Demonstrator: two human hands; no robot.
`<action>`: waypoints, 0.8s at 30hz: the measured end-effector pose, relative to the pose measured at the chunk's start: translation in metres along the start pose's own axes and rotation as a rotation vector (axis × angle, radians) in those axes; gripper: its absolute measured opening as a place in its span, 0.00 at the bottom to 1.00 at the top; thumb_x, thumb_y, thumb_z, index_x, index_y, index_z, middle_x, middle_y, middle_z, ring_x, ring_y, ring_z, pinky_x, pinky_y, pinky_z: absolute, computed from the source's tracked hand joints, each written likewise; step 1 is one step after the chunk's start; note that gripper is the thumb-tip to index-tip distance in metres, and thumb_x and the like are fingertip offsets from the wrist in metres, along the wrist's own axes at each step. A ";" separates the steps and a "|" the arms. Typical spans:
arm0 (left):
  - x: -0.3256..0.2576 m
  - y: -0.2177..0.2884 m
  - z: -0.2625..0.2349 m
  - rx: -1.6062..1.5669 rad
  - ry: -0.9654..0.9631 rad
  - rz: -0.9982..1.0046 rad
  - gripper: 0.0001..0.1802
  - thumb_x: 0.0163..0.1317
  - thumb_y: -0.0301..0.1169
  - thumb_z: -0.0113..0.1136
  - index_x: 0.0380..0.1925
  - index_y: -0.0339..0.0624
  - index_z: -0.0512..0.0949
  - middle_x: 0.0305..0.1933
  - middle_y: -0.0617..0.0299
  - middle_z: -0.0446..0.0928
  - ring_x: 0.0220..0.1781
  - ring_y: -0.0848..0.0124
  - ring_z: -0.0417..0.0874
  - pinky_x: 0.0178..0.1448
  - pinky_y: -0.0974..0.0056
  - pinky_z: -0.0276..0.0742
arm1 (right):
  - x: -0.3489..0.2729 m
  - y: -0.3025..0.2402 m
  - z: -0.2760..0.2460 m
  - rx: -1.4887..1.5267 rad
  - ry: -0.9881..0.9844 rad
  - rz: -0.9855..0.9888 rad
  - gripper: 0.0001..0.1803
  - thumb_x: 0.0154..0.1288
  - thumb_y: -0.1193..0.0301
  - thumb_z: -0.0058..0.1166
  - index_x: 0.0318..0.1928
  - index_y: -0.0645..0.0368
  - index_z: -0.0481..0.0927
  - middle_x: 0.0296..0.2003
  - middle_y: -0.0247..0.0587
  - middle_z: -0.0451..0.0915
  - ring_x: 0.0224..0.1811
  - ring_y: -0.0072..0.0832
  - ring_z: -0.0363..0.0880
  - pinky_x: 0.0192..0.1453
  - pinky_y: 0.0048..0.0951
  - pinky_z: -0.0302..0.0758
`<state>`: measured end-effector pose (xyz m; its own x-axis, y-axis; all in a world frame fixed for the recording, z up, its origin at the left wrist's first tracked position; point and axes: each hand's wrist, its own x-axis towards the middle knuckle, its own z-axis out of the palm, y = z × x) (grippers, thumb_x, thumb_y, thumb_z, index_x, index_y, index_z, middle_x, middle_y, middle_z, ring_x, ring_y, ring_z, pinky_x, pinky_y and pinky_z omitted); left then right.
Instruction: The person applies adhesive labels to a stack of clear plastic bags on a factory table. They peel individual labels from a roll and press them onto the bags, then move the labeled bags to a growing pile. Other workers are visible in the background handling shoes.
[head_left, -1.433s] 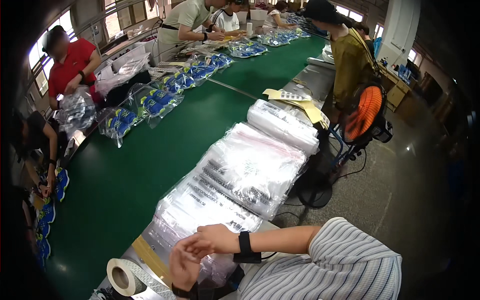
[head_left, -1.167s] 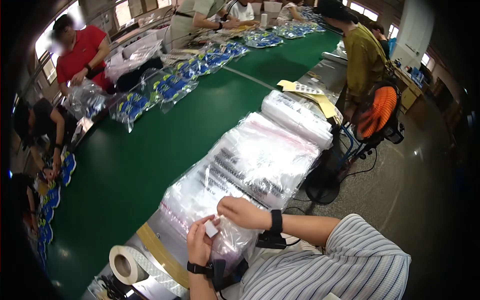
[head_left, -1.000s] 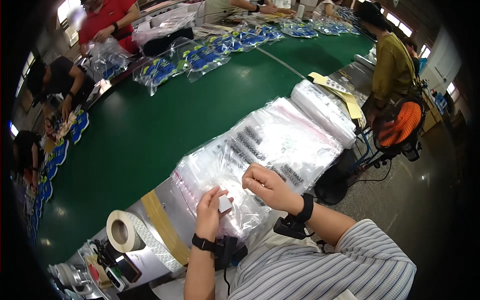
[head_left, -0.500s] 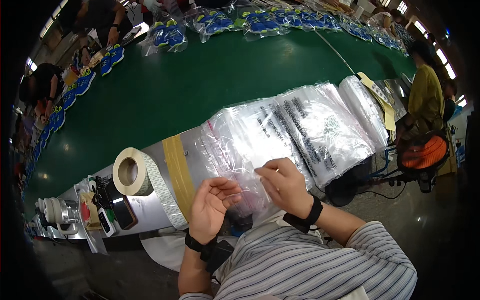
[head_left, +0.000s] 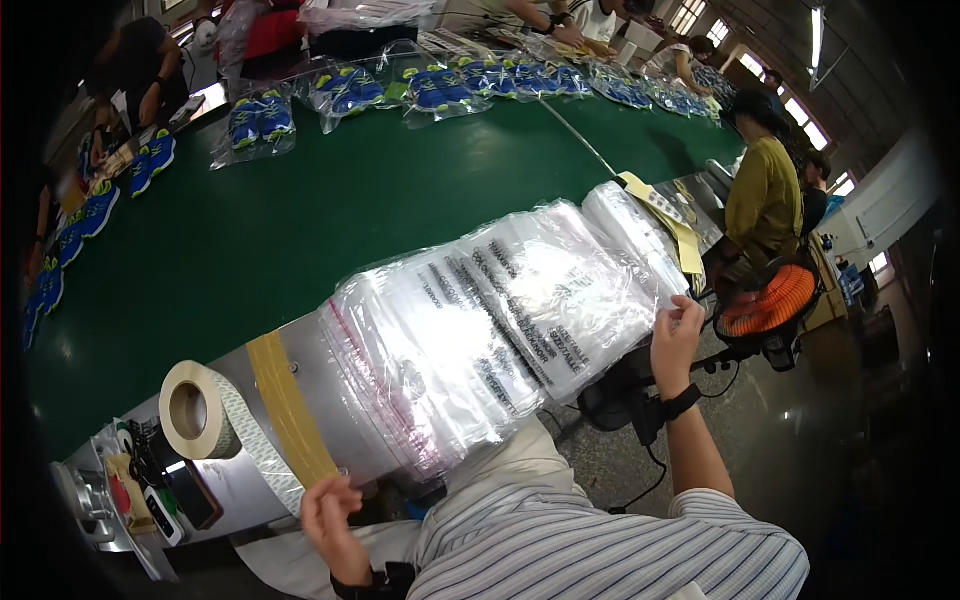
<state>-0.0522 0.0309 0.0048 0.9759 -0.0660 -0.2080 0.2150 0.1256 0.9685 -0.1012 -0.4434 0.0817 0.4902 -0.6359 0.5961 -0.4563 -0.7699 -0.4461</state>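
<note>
A stack of clear plastic bags (head_left: 440,340) with dark print and pinkish strips along its left edge lies on the metal ledge before me. My right hand (head_left: 678,338) is at the right end of the stack, thumb and fingers pinched on the corner of a plastic bag (head_left: 610,290). Low on the left, my left hand (head_left: 333,522) holds nothing, its fingers loosely bent and apart. It is beside the free end of the label strip (head_left: 262,447), which runs from a roll of labels (head_left: 190,410).
Yellow-brown tape (head_left: 290,405) crosses the metal ledge. A phone (head_left: 193,495) and cables lie left of the label roll. Beyond is a green belt (head_left: 240,240), lined with blue shoes (head_left: 435,88) in clear bags. An orange fan (head_left: 768,300) and a co-worker (head_left: 765,195) are at right.
My hands have moved apart from the near edge of the bags: the right to the stack's right corner, the left down toward the label strip. The whole view has shifted rightward.
</note>
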 end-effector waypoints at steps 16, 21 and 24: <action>-0.017 0.012 -0.027 0.583 -0.221 0.122 0.12 0.64 0.26 0.56 0.46 0.32 0.75 0.40 0.46 0.74 0.41 0.56 0.75 0.46 0.53 0.72 | -0.127 -0.212 0.069 0.923 -1.050 -0.731 0.10 0.60 0.67 0.54 0.29 0.61 0.74 0.31 0.46 0.74 0.34 0.43 0.75 0.36 0.41 0.73; 0.005 0.061 0.033 -0.050 -0.130 -0.321 0.08 0.69 0.37 0.54 0.36 0.45 0.74 0.32 0.66 0.73 0.31 0.76 0.71 0.33 0.71 0.67 | -0.158 -0.227 0.082 1.137 -1.271 -0.428 0.16 0.62 0.59 0.57 0.37 0.61 0.77 0.30 0.48 0.80 0.32 0.36 0.78 0.35 0.37 0.73; 0.016 0.071 0.053 -0.020 -0.189 -0.249 0.08 0.69 0.37 0.53 0.37 0.44 0.74 0.29 0.66 0.72 0.29 0.75 0.70 0.31 0.70 0.67 | -0.152 -0.233 0.104 1.242 -1.193 -0.229 0.16 0.61 0.60 0.59 0.38 0.61 0.75 0.31 0.44 0.79 0.34 0.30 0.76 0.36 0.33 0.73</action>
<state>-0.0234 -0.0135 0.0775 0.8691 -0.2797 -0.4080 0.4494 0.1020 0.8875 0.0075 -0.1734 0.0258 0.9525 0.2371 0.1910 0.2101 -0.0577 -0.9760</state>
